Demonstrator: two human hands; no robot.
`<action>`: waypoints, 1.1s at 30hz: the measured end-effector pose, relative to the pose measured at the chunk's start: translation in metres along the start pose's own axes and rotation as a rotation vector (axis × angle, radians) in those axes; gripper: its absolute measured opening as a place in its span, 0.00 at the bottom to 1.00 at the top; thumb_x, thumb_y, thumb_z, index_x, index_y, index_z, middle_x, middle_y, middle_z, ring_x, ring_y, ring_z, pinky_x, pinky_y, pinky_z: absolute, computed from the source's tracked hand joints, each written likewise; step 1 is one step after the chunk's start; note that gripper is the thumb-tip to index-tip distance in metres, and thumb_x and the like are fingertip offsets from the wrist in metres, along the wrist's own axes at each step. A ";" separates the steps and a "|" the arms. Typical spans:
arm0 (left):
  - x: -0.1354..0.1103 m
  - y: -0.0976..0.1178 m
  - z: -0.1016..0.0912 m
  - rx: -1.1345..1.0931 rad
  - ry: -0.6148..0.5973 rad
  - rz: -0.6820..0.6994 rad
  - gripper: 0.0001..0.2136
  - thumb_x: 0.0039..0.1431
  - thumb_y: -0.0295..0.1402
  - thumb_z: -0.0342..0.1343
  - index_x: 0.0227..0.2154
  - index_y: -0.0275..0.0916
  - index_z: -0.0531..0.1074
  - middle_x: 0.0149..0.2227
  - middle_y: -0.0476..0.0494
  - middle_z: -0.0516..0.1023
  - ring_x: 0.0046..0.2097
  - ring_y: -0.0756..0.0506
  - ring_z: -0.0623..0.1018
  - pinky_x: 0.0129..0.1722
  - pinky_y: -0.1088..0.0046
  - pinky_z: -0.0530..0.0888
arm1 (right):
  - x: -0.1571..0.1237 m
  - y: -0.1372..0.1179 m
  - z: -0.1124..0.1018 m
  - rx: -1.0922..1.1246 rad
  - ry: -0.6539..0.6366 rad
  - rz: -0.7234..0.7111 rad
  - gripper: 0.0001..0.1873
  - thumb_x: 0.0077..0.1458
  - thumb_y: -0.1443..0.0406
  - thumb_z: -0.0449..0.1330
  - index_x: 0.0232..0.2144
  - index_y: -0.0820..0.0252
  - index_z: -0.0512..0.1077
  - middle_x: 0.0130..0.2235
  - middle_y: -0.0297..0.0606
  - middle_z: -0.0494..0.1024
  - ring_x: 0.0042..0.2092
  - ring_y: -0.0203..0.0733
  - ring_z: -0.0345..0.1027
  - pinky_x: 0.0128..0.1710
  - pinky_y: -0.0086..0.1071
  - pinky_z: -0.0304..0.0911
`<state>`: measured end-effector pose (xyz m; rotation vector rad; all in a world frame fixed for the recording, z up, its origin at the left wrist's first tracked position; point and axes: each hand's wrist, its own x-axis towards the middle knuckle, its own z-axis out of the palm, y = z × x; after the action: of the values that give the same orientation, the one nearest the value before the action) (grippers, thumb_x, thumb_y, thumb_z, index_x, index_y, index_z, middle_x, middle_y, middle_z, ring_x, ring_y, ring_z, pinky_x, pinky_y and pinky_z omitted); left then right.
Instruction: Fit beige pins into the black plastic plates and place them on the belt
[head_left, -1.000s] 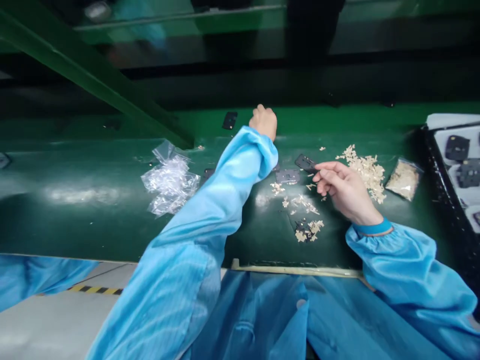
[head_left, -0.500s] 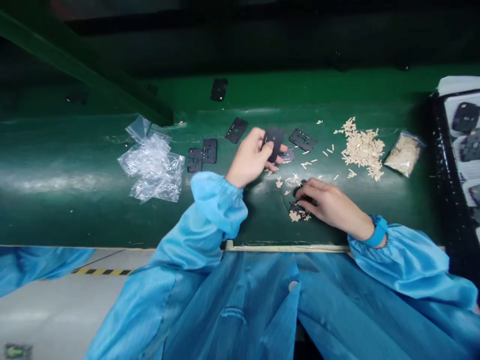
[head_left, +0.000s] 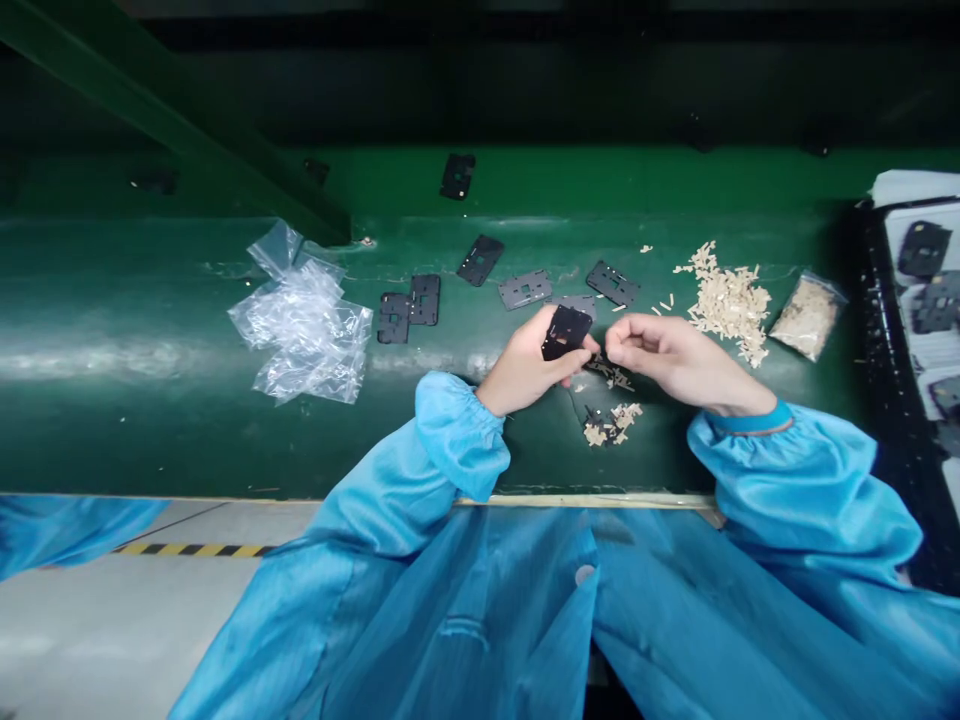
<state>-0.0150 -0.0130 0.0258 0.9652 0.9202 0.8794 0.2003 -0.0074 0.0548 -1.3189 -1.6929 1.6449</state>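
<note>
My left hand is closed around a flat black plastic plate with small cutouts, tilted above the bench. Close to the plate's right edge, my right hand has its thumb and fingertips pinched together; whatever is between them is too small to make out. Below the hands lies a small heap of pale and black bits. More small pieces are scattered just under the right fingertips. Behind the hands, a grey plate and a black plate lie flat on the bench.
Clear plastic bags are piled at the left. A heap of small beige pieces and a filled bag lie at the right. A black crate with plates stands at the right edge. A green beam slants across the upper left.
My right hand has risen from the small heap near the front to beside the plate. My left hand has turned the plate and brought it slightly nearer to me.
</note>
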 end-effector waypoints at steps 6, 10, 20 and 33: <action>0.003 -0.005 0.002 -0.074 0.112 -0.003 0.21 0.44 0.37 0.76 0.35 0.39 0.69 0.28 0.51 0.76 0.22 0.54 0.72 0.22 0.78 0.69 | 0.018 0.003 0.027 0.231 0.124 -0.089 0.19 0.59 0.50 0.68 0.33 0.59 0.72 0.31 0.33 0.74 0.31 0.35 0.64 0.30 0.29 0.60; 0.004 -0.007 -0.001 -0.045 0.127 0.011 0.22 0.47 0.40 0.74 0.36 0.39 0.67 0.30 0.52 0.76 0.22 0.54 0.72 0.21 0.78 0.69 | 0.016 0.013 0.036 0.315 0.227 -0.125 0.16 0.58 0.53 0.69 0.37 0.57 0.73 0.32 0.33 0.76 0.30 0.35 0.68 0.31 0.30 0.64; 0.003 -0.003 -0.007 0.087 0.070 -0.112 0.24 0.45 0.44 0.75 0.35 0.38 0.67 0.27 0.53 0.74 0.22 0.55 0.70 0.18 0.79 0.66 | 0.011 0.010 0.023 0.238 0.064 -0.005 0.17 0.56 0.52 0.71 0.34 0.60 0.75 0.28 0.33 0.75 0.26 0.33 0.64 0.24 0.29 0.59; 0.002 -0.003 -0.007 0.039 0.059 -0.096 0.17 0.51 0.36 0.71 0.36 0.38 0.67 0.30 0.51 0.74 0.25 0.55 0.72 0.19 0.81 0.68 | 0.011 0.014 0.030 0.251 0.201 -0.032 0.15 0.59 0.53 0.68 0.32 0.59 0.75 0.29 0.34 0.77 0.26 0.33 0.66 0.26 0.29 0.61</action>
<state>-0.0205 -0.0104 0.0210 0.9250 1.0289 0.8143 0.1751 -0.0157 0.0329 -1.2791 -1.3370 1.5887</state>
